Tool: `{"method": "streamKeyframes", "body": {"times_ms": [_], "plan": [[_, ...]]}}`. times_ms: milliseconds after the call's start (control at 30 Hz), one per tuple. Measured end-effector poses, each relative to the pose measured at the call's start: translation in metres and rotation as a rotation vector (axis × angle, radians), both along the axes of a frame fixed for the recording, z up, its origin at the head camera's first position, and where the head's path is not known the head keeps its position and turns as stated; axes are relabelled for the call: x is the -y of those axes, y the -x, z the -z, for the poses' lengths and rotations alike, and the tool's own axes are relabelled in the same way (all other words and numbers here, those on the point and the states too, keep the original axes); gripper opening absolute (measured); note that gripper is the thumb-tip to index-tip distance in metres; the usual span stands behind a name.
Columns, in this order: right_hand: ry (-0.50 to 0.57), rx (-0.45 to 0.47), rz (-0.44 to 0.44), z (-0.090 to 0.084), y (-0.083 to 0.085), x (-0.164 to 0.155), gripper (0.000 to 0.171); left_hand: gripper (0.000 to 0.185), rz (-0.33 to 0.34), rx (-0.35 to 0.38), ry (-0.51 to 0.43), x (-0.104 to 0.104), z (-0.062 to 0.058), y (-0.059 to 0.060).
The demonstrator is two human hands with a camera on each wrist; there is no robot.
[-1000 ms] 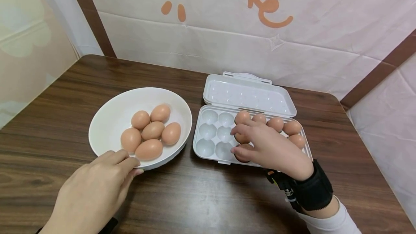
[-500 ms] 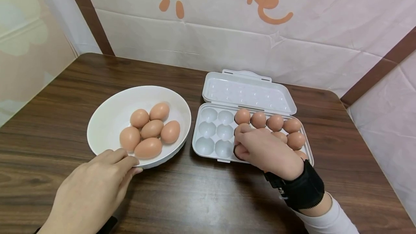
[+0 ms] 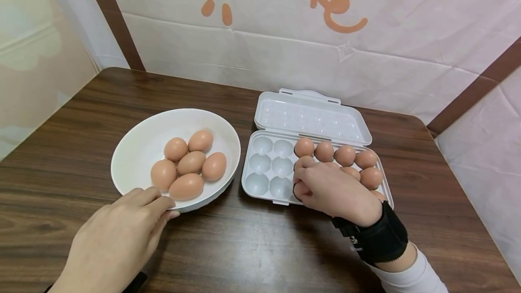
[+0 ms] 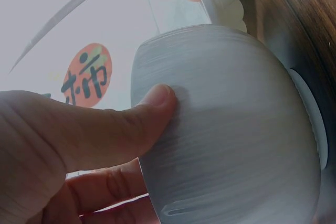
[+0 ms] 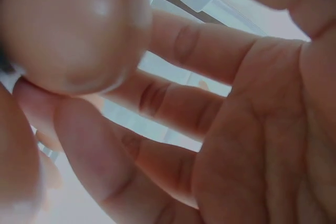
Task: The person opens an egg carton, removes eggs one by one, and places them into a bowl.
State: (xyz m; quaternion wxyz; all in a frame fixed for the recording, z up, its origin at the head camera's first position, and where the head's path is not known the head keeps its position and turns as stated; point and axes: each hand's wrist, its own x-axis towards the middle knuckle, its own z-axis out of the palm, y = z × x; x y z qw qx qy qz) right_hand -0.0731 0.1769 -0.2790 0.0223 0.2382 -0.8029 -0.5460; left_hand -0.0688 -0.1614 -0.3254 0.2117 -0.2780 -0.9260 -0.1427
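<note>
White and round, the bowl sits on the wooden table, left of the egg carton, which we take as our landmark. We see six brown eggs heaped in the bowl's near right part. Our left hand steadies the bowl at its near rim; from the left wrist camera, the thumb presses flat on the outer wall with the fingers curled beneath.

Next comes the carton, clear plastic, its lid lying open behind it. Its left two columns of cups are bare; brown eggs fill the far row to the right.

Our right hand hangs over the carton's middle, fingers curled down, pinching one brown egg at the near row. The right wrist camera shows that egg gripped at the fingertips. It lies directly under the hand, long axis apparently near upright, and the bare cups lie just left of it. The right hand is the nearer one.
</note>
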Motion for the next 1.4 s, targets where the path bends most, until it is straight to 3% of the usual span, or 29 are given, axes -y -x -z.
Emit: {"method": "streamKeyframes", "body": {"times_ms": [67, 100, 133, 167, 267, 667, 1100, 1400], "plan": [[0.641, 0.176, 0.122, 0.0, 0.001, -0.002, 0.024, 0.024, 0.0, 0.001, 0.004, -0.001, -0.001, 0.0], [0.89, 0.224, 0.129, 0.0, 0.002, -0.002, 0.022, 0.024, 0.001, 0.0, 0.006, -0.001, -0.001, 0.0], [1.062, 0.265, 0.146, 0.0, 0.003, -0.003, 0.021, 0.024, 0.002, -0.001, 0.007, -0.001, -0.001, 0.0], [1.132, 0.288, 0.166, -0.001, 0.004, -0.003, 0.021, 0.024, 0.004, -0.003, 0.008, -0.001, -0.001, 0.0], [1.219, 0.319, 0.189, -0.003, 0.007, -0.004, 0.021, 0.024, 0.003, -0.003, 0.01, -0.001, -0.002, 0.0], [1.307, 0.355, 0.101, -0.026, 0.029, 0.014, 0.021, 0.024, -0.012, 0.001, -0.003, -0.001, -0.001, -0.002], [1.38, 0.415, -0.079, -0.048, 0.067, 0.068, 0.012, 0.022, -0.001, -0.001, 0.003, -0.001, 0.0, 0.0], [1.303, 0.538, 0.008, -0.041, 0.099, 0.111, 0.013, 0.022, 0.007, -0.011, 0.009, 0.0, 0.0, 0.0]]}}
